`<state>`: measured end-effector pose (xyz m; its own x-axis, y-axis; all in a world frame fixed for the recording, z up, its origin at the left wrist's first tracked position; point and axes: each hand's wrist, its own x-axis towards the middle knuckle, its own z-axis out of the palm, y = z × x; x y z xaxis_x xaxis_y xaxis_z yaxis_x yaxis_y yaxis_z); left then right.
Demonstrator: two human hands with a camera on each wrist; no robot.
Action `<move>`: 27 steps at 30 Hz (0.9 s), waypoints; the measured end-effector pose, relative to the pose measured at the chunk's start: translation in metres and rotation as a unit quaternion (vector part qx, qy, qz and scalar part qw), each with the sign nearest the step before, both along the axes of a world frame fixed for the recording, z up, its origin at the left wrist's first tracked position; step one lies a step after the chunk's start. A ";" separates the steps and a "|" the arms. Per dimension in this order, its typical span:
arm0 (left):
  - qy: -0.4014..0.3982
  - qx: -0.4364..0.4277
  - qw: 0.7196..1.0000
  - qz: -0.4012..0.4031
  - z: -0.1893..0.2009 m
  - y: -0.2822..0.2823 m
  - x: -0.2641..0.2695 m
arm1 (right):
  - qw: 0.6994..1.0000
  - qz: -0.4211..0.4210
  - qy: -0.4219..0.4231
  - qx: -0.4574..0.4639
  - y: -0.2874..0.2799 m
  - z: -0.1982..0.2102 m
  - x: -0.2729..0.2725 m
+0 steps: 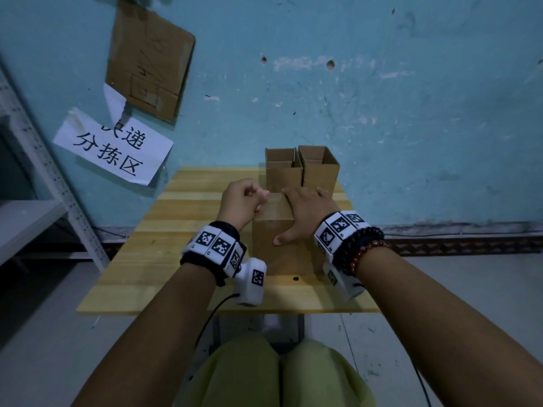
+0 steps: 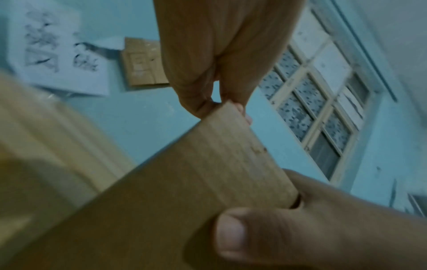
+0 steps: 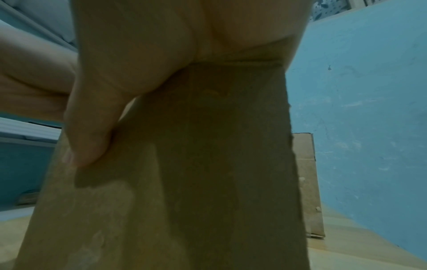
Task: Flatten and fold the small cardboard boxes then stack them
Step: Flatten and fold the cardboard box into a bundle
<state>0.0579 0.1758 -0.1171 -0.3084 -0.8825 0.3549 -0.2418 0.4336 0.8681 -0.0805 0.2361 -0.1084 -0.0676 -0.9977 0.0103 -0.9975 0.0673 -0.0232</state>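
Note:
A closed brown cardboard box (image 1: 283, 257) stands upright on the wooden table (image 1: 147, 259), right in front of me. My left hand (image 1: 244, 201) is curled at its top left edge, and thumb and finger pinch a corner of the cardboard (image 2: 221, 146). My right hand (image 1: 308, 207) lies flat over the box's top, fingers stretched toward the far edge. Its thumb (image 3: 87, 142) presses on the near face (image 3: 184, 182). Two more small boxes (image 1: 283, 171) (image 1: 320, 168) stand open-topped side by side just behind.
The table's far edge meets a blue wall (image 1: 411, 113) bearing a paper sign (image 1: 114, 148) and a flat piece of cardboard (image 1: 147, 60). A metal shelf frame (image 1: 44, 171) stands at the left. My knees (image 1: 279, 374) are below the table's near edge.

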 end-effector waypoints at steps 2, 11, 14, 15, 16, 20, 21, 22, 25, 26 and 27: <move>0.036 0.012 0.999 0.014 -0.004 0.000 0.001 | 1.000 0.000 0.001 0.001 0.000 -0.001 0.000; 0.068 0.041 0.995 -0.064 -0.002 -0.002 0.010 | 1.000 0.005 0.002 0.004 0.001 0.000 -0.001; 0.032 0.075 0.992 -0.095 0.007 -0.001 0.014 | 1.000 0.007 0.001 0.002 0.000 0.000 -0.001; 0.011 0.074 0.994 -0.084 0.010 0.000 0.013 | 1.000 0.007 0.000 0.002 0.000 0.000 -0.001; -0.016 0.063 0.996 -0.066 0.012 0.001 0.010 | 1.000 0.007 -0.001 0.003 -0.001 0.000 -0.001; -0.093 0.014 0.995 -0.010 0.011 0.001 0.004 | 1.000 0.006 0.000 0.001 0.000 0.001 0.000; -0.093 0.019 0.995 -0.004 0.010 0.000 0.003 | 1.000 0.005 0.000 -0.001 0.000 0.001 0.000; -0.092 0.022 0.996 0.003 0.008 -0.001 0.003 | 1.000 0.004 0.000 -0.002 0.001 0.001 0.000; -0.087 0.016 0.996 0.024 0.004 0.000 0.002 | 1.000 0.000 0.003 0.002 0.001 0.001 0.001; -0.080 0.007 0.996 0.030 0.002 0.001 0.001 | 1.000 -0.001 0.003 0.003 0.000 0.001 0.001; -0.076 -0.004 0.996 0.038 0.002 0.002 0.000 | 1.000 -0.001 0.002 0.004 0.000 0.000 0.001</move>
